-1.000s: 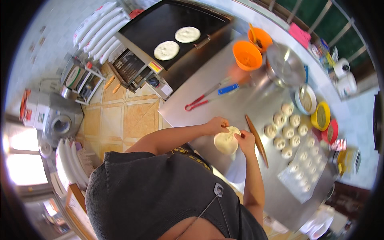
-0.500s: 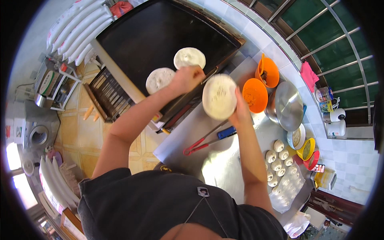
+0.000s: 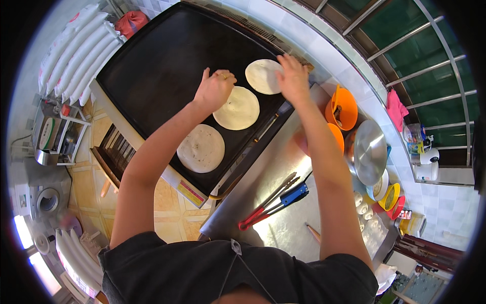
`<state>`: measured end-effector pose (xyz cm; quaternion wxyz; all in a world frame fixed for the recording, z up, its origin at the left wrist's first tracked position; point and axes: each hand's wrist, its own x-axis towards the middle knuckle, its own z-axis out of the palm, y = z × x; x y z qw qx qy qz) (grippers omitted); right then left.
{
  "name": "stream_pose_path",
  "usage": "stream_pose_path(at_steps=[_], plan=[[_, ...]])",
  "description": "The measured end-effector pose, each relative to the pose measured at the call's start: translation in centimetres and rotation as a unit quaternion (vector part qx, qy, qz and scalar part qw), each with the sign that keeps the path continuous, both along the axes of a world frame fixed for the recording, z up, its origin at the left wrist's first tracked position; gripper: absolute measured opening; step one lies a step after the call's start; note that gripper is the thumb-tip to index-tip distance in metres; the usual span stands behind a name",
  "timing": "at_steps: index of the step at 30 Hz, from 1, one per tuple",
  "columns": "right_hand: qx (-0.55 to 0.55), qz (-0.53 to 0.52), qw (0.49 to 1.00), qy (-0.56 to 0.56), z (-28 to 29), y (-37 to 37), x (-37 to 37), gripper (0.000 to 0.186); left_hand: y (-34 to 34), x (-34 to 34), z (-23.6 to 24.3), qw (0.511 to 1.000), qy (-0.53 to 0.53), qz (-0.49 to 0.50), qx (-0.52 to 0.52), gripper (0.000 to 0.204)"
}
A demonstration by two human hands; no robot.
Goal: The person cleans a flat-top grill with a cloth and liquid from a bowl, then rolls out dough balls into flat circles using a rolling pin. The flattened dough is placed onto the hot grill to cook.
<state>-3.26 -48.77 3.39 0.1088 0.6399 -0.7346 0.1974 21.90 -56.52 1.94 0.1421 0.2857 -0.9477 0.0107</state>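
Hands at a black griddle bearing three flatbreads.
I see my right hand (image 3: 292,77) spread flat on the far flatbread (image 3: 262,76), my left hand (image 3: 215,88) loosely curled beside the middle flatbread (image 3: 237,108); white sacks (image 3: 76,50) lie stacked far left, red tongs (image 3: 268,205) on the steel surface (image 3: 283,228).

Beyond the left hand (image 3: 215,90): wide bare black griddle (image 3: 162,66), free to pass. Between both hands: the middle flatbread (image 3: 237,108) and the far flatbread (image 3: 263,76), the latter touched by the right hand (image 3: 292,78). Nearer than the left hand: a third flatbread (image 3: 201,148). Right of the right hand: orange bowls (image 3: 343,109) and a steel lid (image 3: 369,152), crowded. Beneath the right forearm: steel counter (image 3: 273,167), blocked only by red-and-blue tongs (image 3: 276,202).
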Motion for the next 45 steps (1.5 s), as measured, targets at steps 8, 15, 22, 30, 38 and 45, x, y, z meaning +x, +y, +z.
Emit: stream_pose_path(at_steps=[8,15,22,30,38,45], plan=[[0.203,0.084,0.976,0.011,0.7,3.1,-1.6,0.027,-2.9,-6.9,-1.3,0.996,0.032,-0.047,0.062,0.032],[0.152,0.050,0.987,-0.002,0.9,3.7,-3.4,0.026,-4.1,-7.0,-0.3,0.994,0.035,-0.008,0.104,0.031],[0.234,0.073,0.969,0.021,1.3,4.2,-3.1,0.025,-3.9,-7.6,-0.3,0.997,0.023,-0.021,0.065,0.026],[0.250,0.096,0.962,0.046,1.7,4.8,-2.7,0.025,-3.5,-7.7,-0.7,0.998,0.028,-0.036,0.050,0.023],[0.156,0.124,0.980,0.023,1.1,5.1,-2.4,0.025,-4.2,-7.4,-0.6,0.996,0.047,-0.005,0.070,0.022],[0.284,0.101,0.952,0.056,2.9,5.1,-0.5,0.030,-4.1,-7.2,-0.2,0.997,0.028,-0.010,0.066,0.025]])
